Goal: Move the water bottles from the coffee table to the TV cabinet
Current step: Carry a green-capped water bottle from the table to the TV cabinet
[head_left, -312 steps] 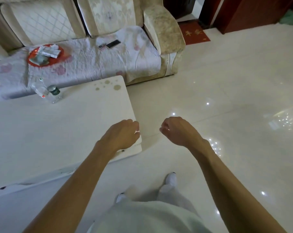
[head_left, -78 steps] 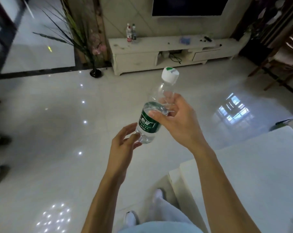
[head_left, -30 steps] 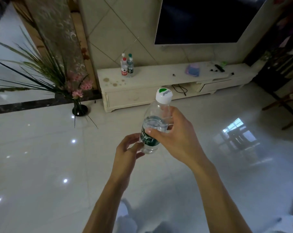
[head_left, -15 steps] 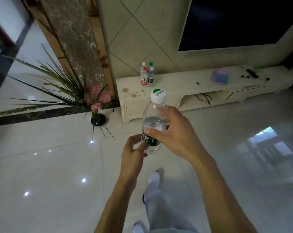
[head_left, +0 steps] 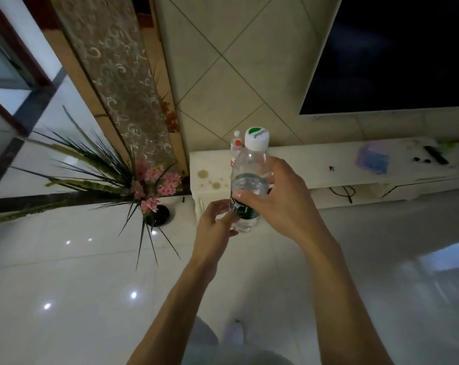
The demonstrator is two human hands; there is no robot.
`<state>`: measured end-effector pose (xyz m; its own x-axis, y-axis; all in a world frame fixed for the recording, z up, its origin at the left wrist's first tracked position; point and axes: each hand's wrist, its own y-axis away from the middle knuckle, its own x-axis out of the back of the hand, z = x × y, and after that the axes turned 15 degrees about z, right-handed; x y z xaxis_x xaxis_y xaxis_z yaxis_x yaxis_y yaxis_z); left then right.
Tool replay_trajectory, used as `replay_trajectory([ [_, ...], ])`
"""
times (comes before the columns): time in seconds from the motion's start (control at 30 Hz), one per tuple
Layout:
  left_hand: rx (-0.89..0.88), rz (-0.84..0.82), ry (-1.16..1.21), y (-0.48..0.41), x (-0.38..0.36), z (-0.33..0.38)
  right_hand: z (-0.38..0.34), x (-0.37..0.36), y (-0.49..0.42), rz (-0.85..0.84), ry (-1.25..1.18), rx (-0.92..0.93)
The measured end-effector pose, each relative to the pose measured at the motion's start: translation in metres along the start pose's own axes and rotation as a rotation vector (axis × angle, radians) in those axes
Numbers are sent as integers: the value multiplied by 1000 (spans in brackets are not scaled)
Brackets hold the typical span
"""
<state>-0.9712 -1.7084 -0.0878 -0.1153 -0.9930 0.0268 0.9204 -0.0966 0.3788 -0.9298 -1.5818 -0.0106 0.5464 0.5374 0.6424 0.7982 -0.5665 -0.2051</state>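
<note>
My right hand (head_left: 281,198) grips a clear water bottle (head_left: 248,177) with a green label and a white cap, held upright in front of me. My left hand (head_left: 214,227) pinches the bottle's bottom end with thumb and fingers. Behind it the white TV cabinet (head_left: 315,169) runs along the wall. A bottle with a red label (head_left: 235,146) stands on the cabinet's left end, mostly hidden behind the held bottle.
A vase of long green leaves and pink flowers (head_left: 146,185) stands on the floor left of the cabinet. A dark TV (head_left: 397,54) hangs above it. A purple cloth (head_left: 373,156) and small dark items lie on the cabinet's right part. Glossy white floor lies in between.
The cabinet and wall have come much closer and larger in view. Both hands keep the same hold on the bottle, which now covers the bottles standing on the cabinet.
</note>
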Motion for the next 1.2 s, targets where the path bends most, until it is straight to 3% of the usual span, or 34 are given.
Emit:
replay_trajectory([
  [0.37,109,-18,-70,-132,-79,8,61,-42,-118,8,32,-143],
  [0.83,282,-130,-159,-389,-150,-3,134,-174,-331,-57,114,-391],
  [1.2,406,-260,-345,-518,-157,-69,230,-288,-368,-118,63,-473],
])
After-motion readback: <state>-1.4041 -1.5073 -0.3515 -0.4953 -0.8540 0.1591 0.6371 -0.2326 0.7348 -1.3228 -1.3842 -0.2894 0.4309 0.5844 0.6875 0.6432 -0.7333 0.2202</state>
